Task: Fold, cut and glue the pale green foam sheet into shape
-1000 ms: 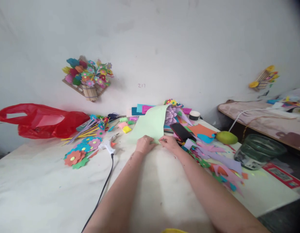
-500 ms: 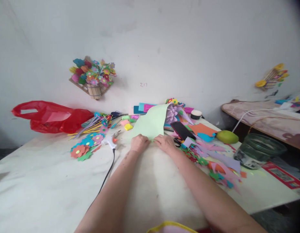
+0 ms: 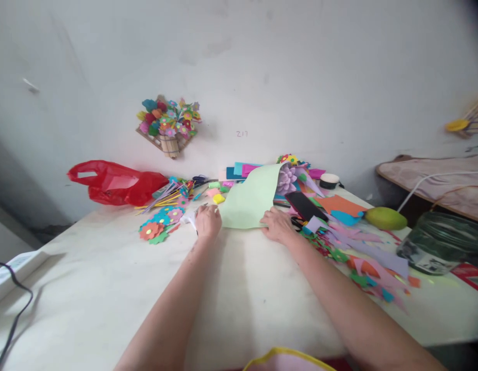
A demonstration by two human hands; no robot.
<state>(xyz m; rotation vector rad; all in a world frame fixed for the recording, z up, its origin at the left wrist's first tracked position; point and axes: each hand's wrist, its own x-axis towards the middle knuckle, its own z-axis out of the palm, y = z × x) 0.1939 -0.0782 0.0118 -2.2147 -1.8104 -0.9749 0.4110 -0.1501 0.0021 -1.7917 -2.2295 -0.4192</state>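
Note:
A pale green craft sheet (image 3: 248,201) lies in front of me, its far end raised over the pile behind it. My right hand (image 3: 277,224) is at the sheet's near right corner, fingers bent and closed on the edge. My left hand (image 3: 208,221) is just left of the sheet, its fingers curled over a white glue gun (image 3: 189,218), which it mostly hides. Left of the glue gun lie cut-out flowers (image 3: 151,231) in orange, blue and pink. A lilac layered flower (image 3: 287,178) shows beyond the sheet's far right edge.
A red plastic bag (image 3: 118,184) and thin sticks lie at the back left. To the right are a black phone (image 3: 306,207), coloured scraps (image 3: 372,252), a green mango (image 3: 385,218) and a glass jar (image 3: 435,245). A white power strip (image 3: 20,268) sits at the left edge.
My left hand has left the sheet's near edge and moved left onto the glue gun. My right hand has slid right to the corner. The camera view has turned left.

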